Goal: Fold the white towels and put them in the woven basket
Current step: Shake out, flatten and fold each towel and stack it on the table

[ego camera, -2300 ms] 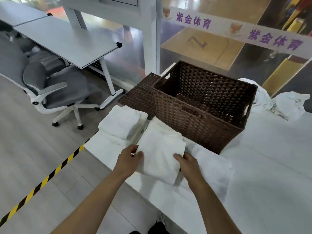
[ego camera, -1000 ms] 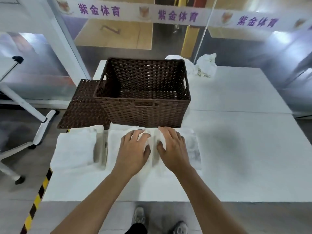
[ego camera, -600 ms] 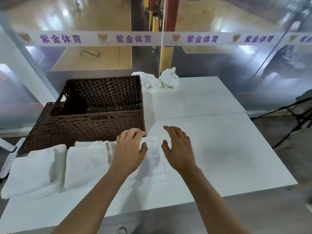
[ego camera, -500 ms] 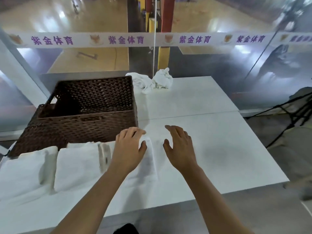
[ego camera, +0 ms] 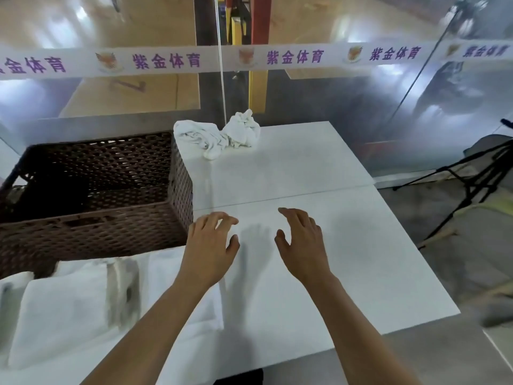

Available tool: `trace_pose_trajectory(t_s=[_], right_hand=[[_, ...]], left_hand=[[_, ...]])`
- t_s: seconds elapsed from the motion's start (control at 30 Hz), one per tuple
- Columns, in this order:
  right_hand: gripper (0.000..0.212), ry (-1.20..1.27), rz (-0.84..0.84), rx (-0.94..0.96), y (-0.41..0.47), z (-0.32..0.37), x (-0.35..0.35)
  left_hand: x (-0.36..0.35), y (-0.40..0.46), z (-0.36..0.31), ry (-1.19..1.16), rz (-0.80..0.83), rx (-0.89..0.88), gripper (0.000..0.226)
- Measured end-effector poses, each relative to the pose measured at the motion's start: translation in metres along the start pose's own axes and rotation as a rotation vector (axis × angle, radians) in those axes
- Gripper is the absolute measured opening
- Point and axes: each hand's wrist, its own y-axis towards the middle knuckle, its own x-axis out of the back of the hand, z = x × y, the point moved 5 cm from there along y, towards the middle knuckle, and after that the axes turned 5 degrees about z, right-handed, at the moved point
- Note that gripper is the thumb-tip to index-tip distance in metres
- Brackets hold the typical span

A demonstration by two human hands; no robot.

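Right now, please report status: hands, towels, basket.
Left hand and right hand open, empty. Crumpled towels unfolded at far edge. Woven basket empty. Path clear.

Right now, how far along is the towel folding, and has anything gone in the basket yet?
Done: folded towels lie on the table in front of the basket. In hand: nothing; the left hand and right hand are open and grip no towel. Left: the crumpled towels at the far edge need folding, and no towel shows in the visible part of the basket.
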Motion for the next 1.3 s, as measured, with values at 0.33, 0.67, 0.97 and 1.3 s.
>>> trace_pose_trajectory(t_s=[0.33,0.67,0.97,1.3], right_hand=[[0.049,-0.029,0.111,-0.024,0.098,-0.063,-0.034],[0.048,0.008,0.272,0.02,0.229,-0.118,-0.089],[0.046,-0.102,0.368,0.206,0.395,-0.153,-0.156],[0.102,-0.403,0.439,0.413,0.536,-0.13,-0.229]], left_hand=[[-0.066,0.097,0.024,-0.022,0.081,0.1,0.028],[-0.135,0.204,0.069,0.027,0.161,0.285,0.03],[-0.233,0.284,0.107,0.02,0.195,0.428,0.046],[-0.3,0.26,0.12,0.1,0.303,0.383,0.078]])
